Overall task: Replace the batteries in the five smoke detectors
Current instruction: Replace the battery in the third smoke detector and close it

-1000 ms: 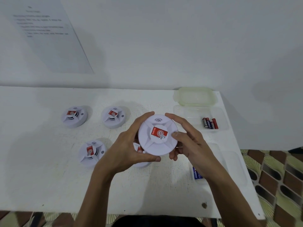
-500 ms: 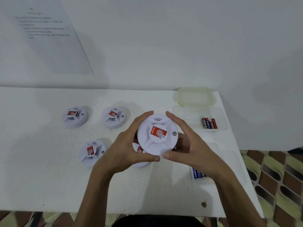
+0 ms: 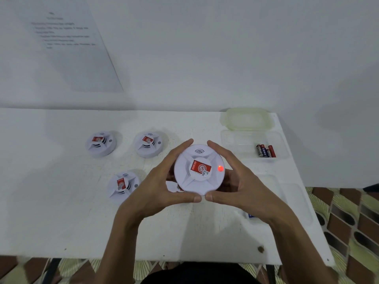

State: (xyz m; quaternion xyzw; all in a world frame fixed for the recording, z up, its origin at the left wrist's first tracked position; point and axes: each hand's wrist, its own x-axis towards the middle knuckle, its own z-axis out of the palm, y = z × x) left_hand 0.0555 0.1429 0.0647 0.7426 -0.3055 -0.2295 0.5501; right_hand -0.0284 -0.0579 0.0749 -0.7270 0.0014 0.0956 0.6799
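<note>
Both hands hold one smoke detector (image 3: 199, 170) above the white table (image 3: 61, 222), near the middle of the view. The left hand (image 3: 158, 189) curls around its left rim and the right hand (image 3: 240, 187) around its right rim. The two thumbs almost meet at the near edge and the forefingers come close together at the far edge. The face of the detector is turned up to the camera, with a red label in the centre and a small red light (image 3: 220, 168) lit at its right side. Its back is hidden.

Under the held one lies a second detector (image 3: 174, 187), almost fully covered. Only a small white piece with a bit of red shows beside the left palm. Three more lie free on the table to the left: the far-left detector (image 3: 100, 144), the far-middle detector (image 3: 149, 144) beside it, and the near-left detector (image 3: 122, 186), all face up.

At the right, a clear box (image 3: 231, 140) holds red and blue batteries (image 3: 265, 151) side by side. Their exact number is hard to count. Just behind it lies a greenish lid (image 3: 247, 118). Nearer, a second clear box (image 3: 293, 193) is faint against the white table and the right wrist covers part of it. A small blue thing (image 3: 251, 215) shows at the wrist, too hidden to name. The paper (image 3: 67, 42) on the wall has print too blurred to read. Both forearms are cut off by the bottom edge.
</note>
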